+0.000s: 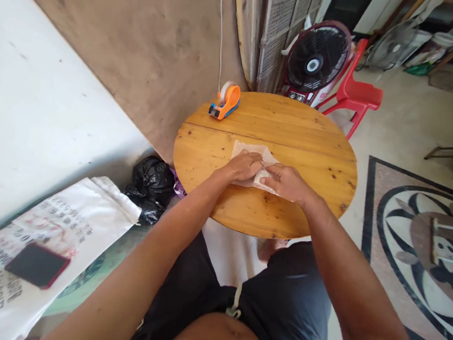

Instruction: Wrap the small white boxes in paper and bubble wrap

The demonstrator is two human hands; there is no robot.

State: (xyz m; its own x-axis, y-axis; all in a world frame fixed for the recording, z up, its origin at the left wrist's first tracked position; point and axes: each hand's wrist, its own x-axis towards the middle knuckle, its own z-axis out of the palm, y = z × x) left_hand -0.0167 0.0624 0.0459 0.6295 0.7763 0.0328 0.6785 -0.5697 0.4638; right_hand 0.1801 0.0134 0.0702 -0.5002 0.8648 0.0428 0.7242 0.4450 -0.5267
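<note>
A thin pale sheet of paper or plastic (249, 149) lies flat near the middle of a round wooden table (318, 158). My left hand (244, 166) rests palm down on the sheet's near left part, fingers curled onto it. My right hand (286, 181) presses on the sheet's near right edge, with thumb and fingers pinched at a small folded bit between the two hands. An orange and blue tape dispenser (225, 103) stands at the table's far left edge, out of reach of both hands.
A red plastic chair (355, 94) and a black floor fan (316, 60) stand behind the table. A black bag (151, 186) lies on the floor at left, beside a printed white sack (60, 227) with a dark phone (38, 265) on it.
</note>
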